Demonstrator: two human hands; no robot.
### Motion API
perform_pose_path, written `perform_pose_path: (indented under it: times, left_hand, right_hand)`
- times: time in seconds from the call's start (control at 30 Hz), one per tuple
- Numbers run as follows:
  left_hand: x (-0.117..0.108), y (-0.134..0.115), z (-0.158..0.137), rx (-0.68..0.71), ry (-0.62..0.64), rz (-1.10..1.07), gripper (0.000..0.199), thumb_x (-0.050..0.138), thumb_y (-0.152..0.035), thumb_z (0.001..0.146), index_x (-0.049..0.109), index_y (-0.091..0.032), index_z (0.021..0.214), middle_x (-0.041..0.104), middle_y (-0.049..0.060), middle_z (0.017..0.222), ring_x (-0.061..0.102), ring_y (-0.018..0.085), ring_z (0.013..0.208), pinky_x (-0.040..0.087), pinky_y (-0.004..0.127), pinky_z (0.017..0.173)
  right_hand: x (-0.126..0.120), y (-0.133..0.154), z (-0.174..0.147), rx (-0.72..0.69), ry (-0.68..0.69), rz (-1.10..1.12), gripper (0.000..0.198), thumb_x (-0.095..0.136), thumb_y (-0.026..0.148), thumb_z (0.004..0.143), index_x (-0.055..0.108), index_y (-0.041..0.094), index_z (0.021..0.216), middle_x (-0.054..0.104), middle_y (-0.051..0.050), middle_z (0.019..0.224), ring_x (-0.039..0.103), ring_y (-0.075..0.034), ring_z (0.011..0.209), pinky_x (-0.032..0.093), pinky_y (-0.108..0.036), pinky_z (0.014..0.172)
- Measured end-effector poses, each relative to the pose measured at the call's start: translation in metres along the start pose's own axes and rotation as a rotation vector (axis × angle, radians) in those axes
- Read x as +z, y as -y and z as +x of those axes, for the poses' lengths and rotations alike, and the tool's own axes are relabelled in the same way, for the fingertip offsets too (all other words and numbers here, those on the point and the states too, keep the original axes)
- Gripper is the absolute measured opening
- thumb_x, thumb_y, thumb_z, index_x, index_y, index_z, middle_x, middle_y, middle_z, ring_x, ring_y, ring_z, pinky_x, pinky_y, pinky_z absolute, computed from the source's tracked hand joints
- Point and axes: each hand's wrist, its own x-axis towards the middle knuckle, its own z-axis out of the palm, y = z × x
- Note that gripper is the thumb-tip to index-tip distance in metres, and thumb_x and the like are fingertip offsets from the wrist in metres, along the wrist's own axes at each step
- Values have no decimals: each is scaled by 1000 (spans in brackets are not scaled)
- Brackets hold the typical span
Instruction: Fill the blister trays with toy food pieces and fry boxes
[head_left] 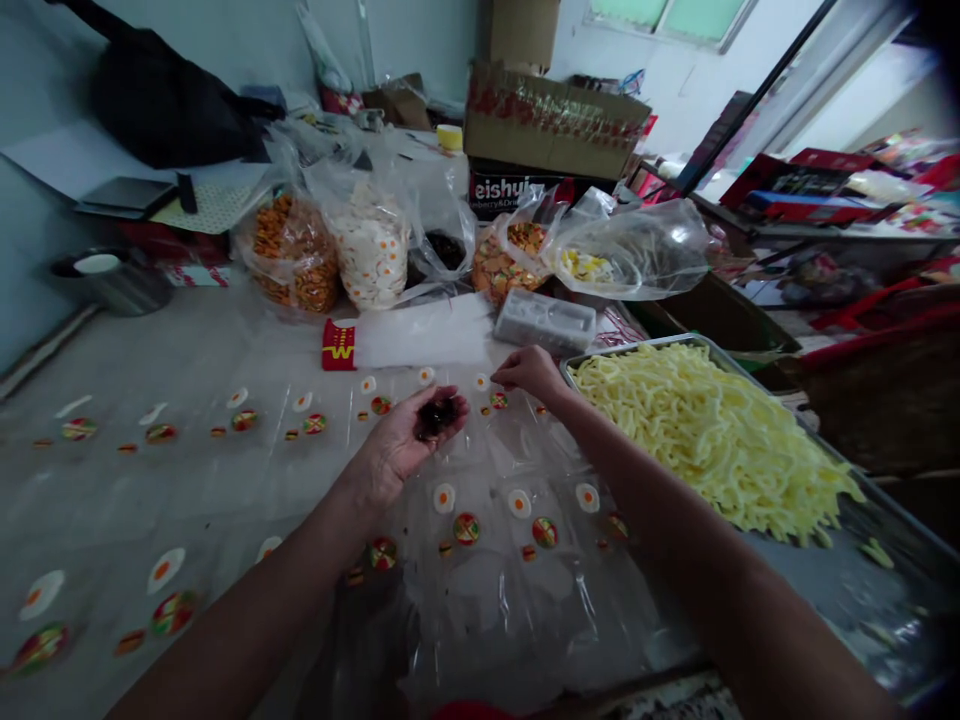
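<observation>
My left hand, palm up and cupped, holds a small heap of glossy dark pieces. My right hand reaches over the back row of clear plastic pouches, thumb and fingers pinched together; what is between them is too small to make out. Just left of those fingertips lies a fried-egg-shaped piece, with a round pizza-like piece below it. Similar sets, each with an egg, a round and a tiny burger-like piece, lie on pouches in rows across the table.
A metal tray heaped with pale yellow curly strands stands at right. Along the back are bags of orange pieces, egg pieces and dark pieces, a red-and-yellow card, and cardboard boxes.
</observation>
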Motion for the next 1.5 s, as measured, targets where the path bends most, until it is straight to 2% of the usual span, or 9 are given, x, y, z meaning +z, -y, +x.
perform_pose_path:
  times: [0.2,0.3,0.5,0.67,0.87,1.07,1.2,1.33,1.5]
  left_hand:
    - [-7,-3,-3,2,5,1,35,48,-27,102,73,-4,97,75,21,96,75,24,86,65,36,76]
    - [-11,-1,-4,5,2,11,34,50,-28,101,73,-4,97,76,22,98,76,26,88,65,38,78]
    - [-11,6,-13,9,16,29,27,53,-23,99,73,-4,97,76,21,93,76,25,84,65,40,80]
    - [-13,9,-20,16,35,-7,28,53,-24,99,72,-4,97,76,19,91,76,25,83,64,41,82]
    - [-14,11,-21,11,19,-52,24,54,-25,98,71,-8,94,75,12,79,74,22,72,65,39,75]
    - [-8,23,-22,6,-3,-150,25,50,-21,98,71,-7,95,76,12,80,72,18,66,61,28,62]
    - [-16,18,-21,46,-17,-220,26,50,-21,97,71,-6,98,76,15,84,75,22,76,63,35,74]
    - [-34,-6,-25,63,-50,-179,30,50,-25,98,70,-3,105,77,19,94,76,29,89,63,39,80]
    - [-47,-31,-33,94,-31,-147,36,51,-28,98,69,-2,116,76,21,106,75,31,97,63,41,83]
  right_hand:
    - [6,9,-16,-47,-207,-19,31,83,44,76,74,16,65,65,-1,54,54,-13,51,33,-25,51]
    - [8,25,-43,-148,-182,93,38,75,52,84,73,17,68,65,-1,56,53,-13,51,33,-25,50]
    - [21,57,-94,-287,-28,265,19,67,31,88,80,17,89,74,-3,75,62,-15,63,42,-25,57]
    - [24,61,-111,-417,-166,179,13,67,19,87,79,17,92,70,-4,79,61,-14,67,44,-24,63]
    - [33,58,-126,-545,-156,-26,17,68,20,93,80,24,105,65,-2,81,57,-12,65,42,-25,62]
    - [55,65,-136,-571,-259,107,18,67,7,80,75,20,88,69,-4,85,64,-17,79,50,-27,74]
    - [47,64,-119,-421,-264,210,18,63,16,85,77,20,96,76,-4,88,68,-17,75,53,-28,72]
    - [37,60,-67,-134,-87,408,23,68,21,82,77,13,102,74,-4,72,69,-17,63,52,-24,58]
    - [61,67,-3,-52,27,405,8,77,16,73,75,11,79,69,-2,58,66,-15,54,49,-21,51]
